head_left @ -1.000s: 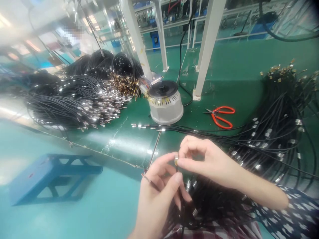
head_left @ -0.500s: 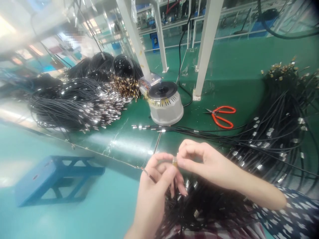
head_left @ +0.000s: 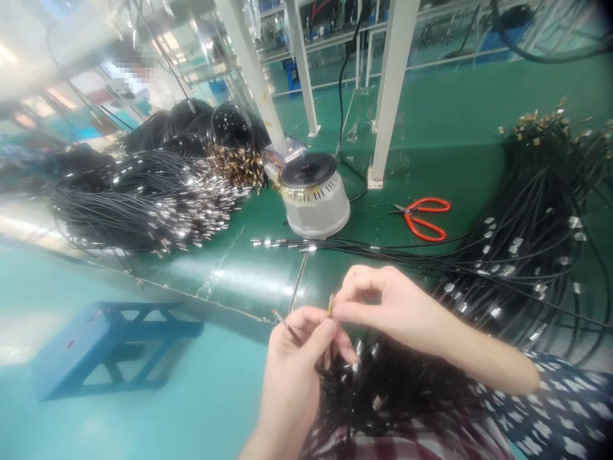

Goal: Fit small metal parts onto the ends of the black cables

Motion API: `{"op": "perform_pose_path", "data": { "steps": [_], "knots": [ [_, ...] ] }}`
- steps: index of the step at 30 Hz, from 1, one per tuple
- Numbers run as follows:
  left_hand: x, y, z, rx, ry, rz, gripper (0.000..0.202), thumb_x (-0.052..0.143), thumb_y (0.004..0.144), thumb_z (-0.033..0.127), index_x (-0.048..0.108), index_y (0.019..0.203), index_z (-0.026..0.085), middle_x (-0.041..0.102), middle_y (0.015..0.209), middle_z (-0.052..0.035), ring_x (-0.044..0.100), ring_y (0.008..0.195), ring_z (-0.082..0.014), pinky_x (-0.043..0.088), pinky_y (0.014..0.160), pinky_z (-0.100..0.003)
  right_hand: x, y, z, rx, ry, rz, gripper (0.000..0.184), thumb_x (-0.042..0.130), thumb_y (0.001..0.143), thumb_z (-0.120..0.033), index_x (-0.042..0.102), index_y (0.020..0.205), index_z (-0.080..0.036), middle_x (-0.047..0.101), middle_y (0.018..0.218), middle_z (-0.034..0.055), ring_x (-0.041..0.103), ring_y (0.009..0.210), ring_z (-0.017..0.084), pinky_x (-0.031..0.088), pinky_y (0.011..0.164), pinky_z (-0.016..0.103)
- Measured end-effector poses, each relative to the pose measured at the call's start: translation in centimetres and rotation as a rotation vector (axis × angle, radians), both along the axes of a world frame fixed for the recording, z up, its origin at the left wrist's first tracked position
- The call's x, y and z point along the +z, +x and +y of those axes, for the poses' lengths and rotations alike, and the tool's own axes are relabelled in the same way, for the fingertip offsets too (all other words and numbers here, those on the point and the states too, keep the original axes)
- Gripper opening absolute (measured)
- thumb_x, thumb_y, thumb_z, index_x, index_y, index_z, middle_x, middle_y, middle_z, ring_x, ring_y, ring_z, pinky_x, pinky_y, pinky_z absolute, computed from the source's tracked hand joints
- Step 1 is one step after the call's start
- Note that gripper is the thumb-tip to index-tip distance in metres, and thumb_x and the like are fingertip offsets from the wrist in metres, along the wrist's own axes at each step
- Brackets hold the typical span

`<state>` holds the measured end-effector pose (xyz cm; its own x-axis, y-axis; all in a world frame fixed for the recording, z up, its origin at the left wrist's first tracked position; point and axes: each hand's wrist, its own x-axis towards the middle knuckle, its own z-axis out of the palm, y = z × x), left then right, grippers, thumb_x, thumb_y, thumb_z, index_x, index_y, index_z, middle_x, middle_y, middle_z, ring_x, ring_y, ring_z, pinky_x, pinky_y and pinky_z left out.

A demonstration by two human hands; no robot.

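Observation:
My left hand [head_left: 294, 364] is closed around a thin black cable [head_left: 287, 327] whose end sticks out between the fingers. My right hand [head_left: 383, 306] pinches a small gold metal connector [head_left: 330, 304] at the tip of that cable, thumb and forefinger together. Both hands meet just above a tangled bundle of black cables with silver ferrules [head_left: 383, 383] lying in my lap.
On the green bench stand a round white machine with a black top [head_left: 313, 198] and red-handled scissors [head_left: 424, 217]. Large heaps of black cables lie at the left [head_left: 143, 198] and right [head_left: 536, 255]. A blue stool [head_left: 110, 348] stands on the floor. White frame posts [head_left: 390, 96] rise behind.
My hands have drifted slightly lower and left. The connector in my right fingers has tilted and sits closer against the left thumb.

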<state>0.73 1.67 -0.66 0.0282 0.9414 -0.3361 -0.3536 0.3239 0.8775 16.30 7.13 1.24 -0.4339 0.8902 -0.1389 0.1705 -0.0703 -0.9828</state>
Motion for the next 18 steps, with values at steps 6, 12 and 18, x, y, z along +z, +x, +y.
{"op": "perform_pose_path", "data": {
  "steps": [6,12,18],
  "knots": [
    [-0.1,0.0,0.1,-0.013,0.044,-0.054,0.016,0.066,0.084,0.021,0.066,0.070,0.015,0.068,0.058,-0.0007,0.060,0.049,-0.0109,0.044,0.053,-0.021,-0.4,-0.5,0.4,0.047,-0.217,0.262,0.021,0.077,0.072,-0.031,0.064,0.064,-0.017,0.062,0.057,-0.0016,0.062,0.059,0.017,0.048,0.067,0.034],
    [-0.2,0.1,0.3,-0.035,0.041,-0.116,0.019,0.067,0.084,0.025,0.066,0.067,0.015,0.067,0.055,-0.0005,0.055,0.040,-0.0084,0.040,0.046,-0.019,-1.4,-1.0,0.6,0.111,-0.332,0.456,0.034,0.080,0.068,-0.044,0.059,0.068,-0.017,0.061,0.052,-0.0049,0.060,0.050,0.015,0.048,0.062,0.033],
    [-0.2,0.0,0.3,-0.082,0.039,-0.095,0.011,0.066,0.085,0.025,0.064,0.078,0.016,0.066,0.054,0.0009,0.058,0.042,-0.0097,0.041,0.048,-0.019,-1.1,-0.8,0.3,0.014,-0.202,0.333,0.029,0.081,0.068,-0.036,0.060,0.068,-0.016,0.057,0.068,-0.0028,0.056,0.064,0.014,0.045,0.067,0.030]
  ]
}}
